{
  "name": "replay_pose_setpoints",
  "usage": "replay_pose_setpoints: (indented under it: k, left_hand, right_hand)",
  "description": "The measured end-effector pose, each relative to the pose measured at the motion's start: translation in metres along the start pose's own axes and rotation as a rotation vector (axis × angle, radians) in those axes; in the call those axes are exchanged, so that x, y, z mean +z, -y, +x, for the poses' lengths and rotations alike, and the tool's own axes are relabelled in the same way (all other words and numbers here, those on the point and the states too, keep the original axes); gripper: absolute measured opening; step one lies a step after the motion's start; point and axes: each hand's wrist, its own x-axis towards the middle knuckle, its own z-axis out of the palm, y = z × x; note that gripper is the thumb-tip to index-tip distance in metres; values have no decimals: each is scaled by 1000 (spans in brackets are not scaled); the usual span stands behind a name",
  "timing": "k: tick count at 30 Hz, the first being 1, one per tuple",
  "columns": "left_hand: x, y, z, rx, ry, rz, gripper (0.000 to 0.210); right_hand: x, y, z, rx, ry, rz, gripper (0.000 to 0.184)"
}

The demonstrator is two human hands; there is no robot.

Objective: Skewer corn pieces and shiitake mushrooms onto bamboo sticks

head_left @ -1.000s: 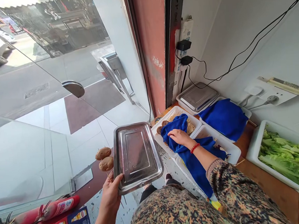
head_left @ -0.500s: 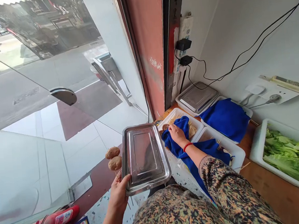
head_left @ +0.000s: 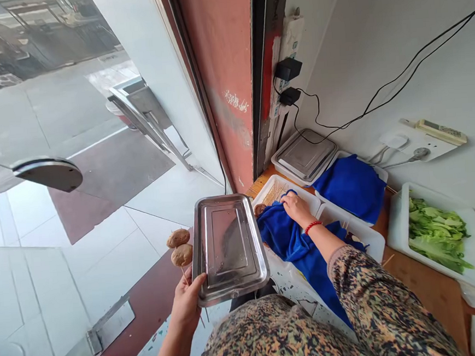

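My left hand [head_left: 188, 296] is closed on the near left corner of a shiny metal tray [head_left: 229, 250], with the thumb over its rim. The same hand also keeps hold of thin skewers, two of them bearing brown oval food pieces [head_left: 181, 255] left of the tray. Over on the right, my right hand [head_left: 297, 209] pinches a blue cloth [head_left: 278, 229]. This cloth lies across the near part of a white plastic container [head_left: 269, 185] with many thin sticks in it. Part of a brown food piece [head_left: 259, 209] shows at the container's left end.
A second blue cloth [head_left: 351, 188] covers a tub behind. A metal-lidded container [head_left: 307, 153] stands in the corner. Lettuce [head_left: 435, 234] fills a white bin at right. Black cables [head_left: 364, 114] hang along the wall. Left is a glass door with a metal fitting [head_left: 50, 173].
My right hand has moved right with the cloth, which now covers more of the container's near side, while more sticks show behind it. The view has turned slightly right.
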Motion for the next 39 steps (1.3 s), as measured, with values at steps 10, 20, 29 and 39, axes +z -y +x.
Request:
replay_pose_setpoints:
  k: [10, 20, 29, 39]
  left_hand:
    - [0, -12, 30, -30, 67, 60, 49]
    - [-9, -18, 34, -23, 0, 46, 47]
    - [-18, -22, 41, -30, -8, 33, 49]
    - [-31, -26, 52, -45, -45, 36, 50]
  right_hand:
    - [-28, 8, 13, 78, -256, 134, 32]
    - [4, 26, 6, -48, 49, 32, 28]
    - [56, 77, -28, -209, 320, -144, 28]
    - [52, 92, -13, -307, 227, 25, 24]
